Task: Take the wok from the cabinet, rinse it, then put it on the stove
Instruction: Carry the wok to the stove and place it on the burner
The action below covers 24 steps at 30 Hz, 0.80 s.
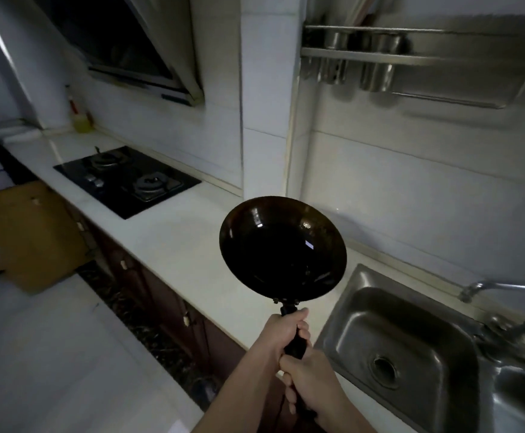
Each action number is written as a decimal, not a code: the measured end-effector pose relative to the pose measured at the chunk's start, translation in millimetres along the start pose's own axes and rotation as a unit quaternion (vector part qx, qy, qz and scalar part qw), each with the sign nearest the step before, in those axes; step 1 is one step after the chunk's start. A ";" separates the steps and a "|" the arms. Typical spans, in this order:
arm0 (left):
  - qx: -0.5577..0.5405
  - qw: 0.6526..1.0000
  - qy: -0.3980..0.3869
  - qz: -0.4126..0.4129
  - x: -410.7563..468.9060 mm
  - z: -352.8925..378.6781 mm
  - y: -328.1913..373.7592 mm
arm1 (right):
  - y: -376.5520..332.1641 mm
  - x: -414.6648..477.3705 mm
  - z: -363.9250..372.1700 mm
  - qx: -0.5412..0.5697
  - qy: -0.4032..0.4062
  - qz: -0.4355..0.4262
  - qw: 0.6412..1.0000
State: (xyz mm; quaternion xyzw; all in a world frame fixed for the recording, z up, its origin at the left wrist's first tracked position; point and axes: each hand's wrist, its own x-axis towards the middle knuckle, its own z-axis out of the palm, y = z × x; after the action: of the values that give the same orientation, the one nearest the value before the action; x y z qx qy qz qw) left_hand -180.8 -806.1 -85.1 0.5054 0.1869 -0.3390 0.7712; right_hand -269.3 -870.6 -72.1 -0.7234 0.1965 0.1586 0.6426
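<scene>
Both your hands, left hand (286,334) ahead of right hand (309,378), fingers wrapped round the wok (283,246) handle, above the desk (186,242) left of the sink (411,345).

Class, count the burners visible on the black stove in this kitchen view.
2. One burner sits at the far left of the stove; the other burner is nearer, toward the wok.

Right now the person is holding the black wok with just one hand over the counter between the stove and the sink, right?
Not quite. The head view shows both hands on the wok handle: the left hand nearer the bowl, the right hand behind it. The rest holds: it is over the counter, between the stove and the sink.
</scene>
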 end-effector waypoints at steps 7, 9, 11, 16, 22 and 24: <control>-0.026 0.998 0.041 0.035 -10.6 -95.8 43.1 | -16.3 35.4 95.4 -0.049 -0.029 -0.009 0.998; -0.042 0.996 0.056 0.048 -12.2 -118.2 53.0 | -20.8 43.3 118.0 -0.058 -0.047 -0.004 0.997; -0.064 0.994 0.072 0.058 -14.2 -138.3 61.7 | -26.7 51.0 137.4 -0.069 -0.063 -0.002 0.996; -0.107 0.985 0.107 0.082 -17.7 -179.0 82.3 | -40.3 71.9 174.0 -0.107 -0.101 -0.012 0.989; -0.127 0.972 0.161 0.113 -6.3 -228.8 116.4 | -63.9 109.1 218.0 -0.133 -0.159 -0.015 0.978; -0.139 0.968 0.170 0.118 0.0 -243.5 133.7 | -76.0 126.8 232.0 -0.122 -0.190 -0.014 0.974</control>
State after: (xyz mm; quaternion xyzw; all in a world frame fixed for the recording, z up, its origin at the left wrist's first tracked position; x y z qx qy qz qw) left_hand -72.4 -550.7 -99.9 0.4624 0.2995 -0.1251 0.8251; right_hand -116.2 -643.3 -96.0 -0.7557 0.0398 0.3069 0.5772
